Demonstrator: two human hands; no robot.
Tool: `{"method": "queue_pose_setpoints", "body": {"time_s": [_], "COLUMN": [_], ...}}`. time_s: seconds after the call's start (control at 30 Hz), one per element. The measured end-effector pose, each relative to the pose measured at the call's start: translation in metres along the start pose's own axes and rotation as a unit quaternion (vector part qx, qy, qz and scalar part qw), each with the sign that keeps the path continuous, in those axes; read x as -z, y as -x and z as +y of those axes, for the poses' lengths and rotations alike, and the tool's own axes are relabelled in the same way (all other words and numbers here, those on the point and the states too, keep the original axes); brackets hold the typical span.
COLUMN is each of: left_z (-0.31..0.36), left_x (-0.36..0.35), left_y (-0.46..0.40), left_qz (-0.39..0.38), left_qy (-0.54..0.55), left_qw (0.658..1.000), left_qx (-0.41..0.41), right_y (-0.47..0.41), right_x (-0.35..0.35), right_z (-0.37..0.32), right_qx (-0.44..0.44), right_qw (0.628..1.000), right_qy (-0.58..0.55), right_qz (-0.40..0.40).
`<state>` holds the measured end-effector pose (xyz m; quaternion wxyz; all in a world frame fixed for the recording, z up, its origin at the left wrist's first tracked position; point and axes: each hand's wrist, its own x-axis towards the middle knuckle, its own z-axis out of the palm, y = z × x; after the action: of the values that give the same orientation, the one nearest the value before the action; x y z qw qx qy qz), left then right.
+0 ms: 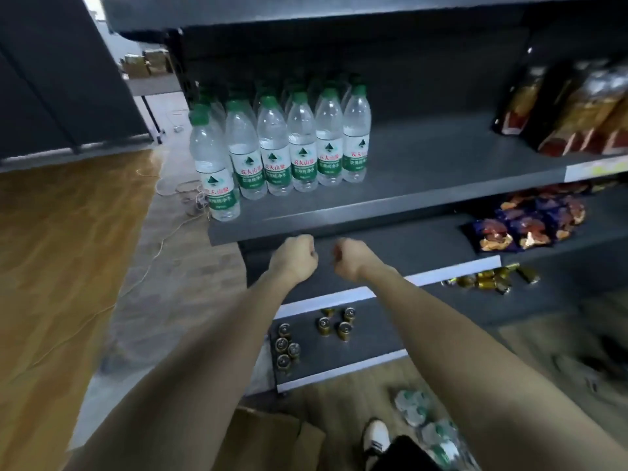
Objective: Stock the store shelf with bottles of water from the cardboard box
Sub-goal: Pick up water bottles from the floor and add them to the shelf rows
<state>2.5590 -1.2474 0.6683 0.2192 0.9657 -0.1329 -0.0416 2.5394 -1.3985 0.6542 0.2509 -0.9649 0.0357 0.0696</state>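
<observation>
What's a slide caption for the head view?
Both fists, left hand and right hand, empty below shelf stocked with water bottles.

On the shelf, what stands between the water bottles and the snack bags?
Nothing: the head view shows bare dark shelf between the water bottles and the snack bags.
</observation>
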Motion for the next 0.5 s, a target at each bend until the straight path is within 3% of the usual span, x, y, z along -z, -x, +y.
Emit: {"method": "queue_pose_setpoints", "body": {"time_s": [0.3, 0.5], "left_z": [0.080, 0.137], "left_x": [-0.133, -0.245], "left_y": [0.007, 0.018], "left_qz": [-0.146, -0.241], "left_qy": [-0.044, -0.072], "left_qw": [0.987, 0.967], "left_qx": [-0.046, -0.044], "right_y": [0.063, 0.104], "right_x": [-0.039, -0.081], "right_z": [0.150, 0.262], "right_qx": [-0.152, -0.256], "right_qw": [0.986, 0.955], "right_qy": [-0.062, -0.148], "right_qz": [-0.006, -0.012]}}
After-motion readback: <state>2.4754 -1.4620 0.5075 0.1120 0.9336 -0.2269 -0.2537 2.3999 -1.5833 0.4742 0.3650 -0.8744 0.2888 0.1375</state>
